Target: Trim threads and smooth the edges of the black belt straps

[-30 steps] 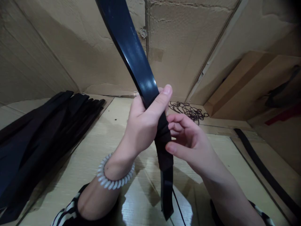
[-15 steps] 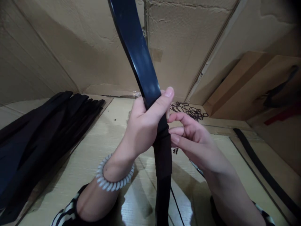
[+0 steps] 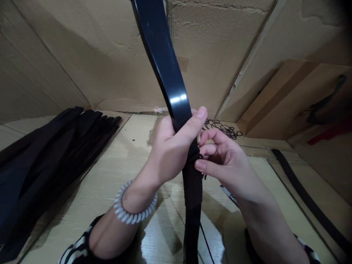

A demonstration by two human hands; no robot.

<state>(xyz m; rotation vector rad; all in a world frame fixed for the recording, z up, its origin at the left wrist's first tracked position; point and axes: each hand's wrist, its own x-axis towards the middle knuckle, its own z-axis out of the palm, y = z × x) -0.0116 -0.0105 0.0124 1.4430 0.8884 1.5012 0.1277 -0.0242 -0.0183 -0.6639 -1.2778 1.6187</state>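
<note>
Gripping (head view) with the left hand (image 3: 173, 146), fingers wrapped shut and thumb laid across the front, a glossy black strip (image 3: 167, 69) just above its dark fabric sleeve (image 3: 192, 183). Held nearly upright over the tabletop (image 3: 110, 183), leaning left toward the top and running out of frame above and below. Pinching with the right hand (image 3: 225, 165), just right of the strip, thumb and curled fingers pressed to the sleeve's upper edge. Trailing beside the strip's lower end: thin black cord (image 3: 205, 238). Well left of the strip: pile of dark fabric pieces (image 3: 55, 154), lying flat. Behind the strip and to its right: tangle of black cords (image 3: 222, 129). Far right of the strip: long black strap (image 3: 302, 190). Behind the strip: cardboard walls (image 3: 82, 62). Below and left of the strip, on the left wrist: pale coil band (image 3: 134, 212).
</note>
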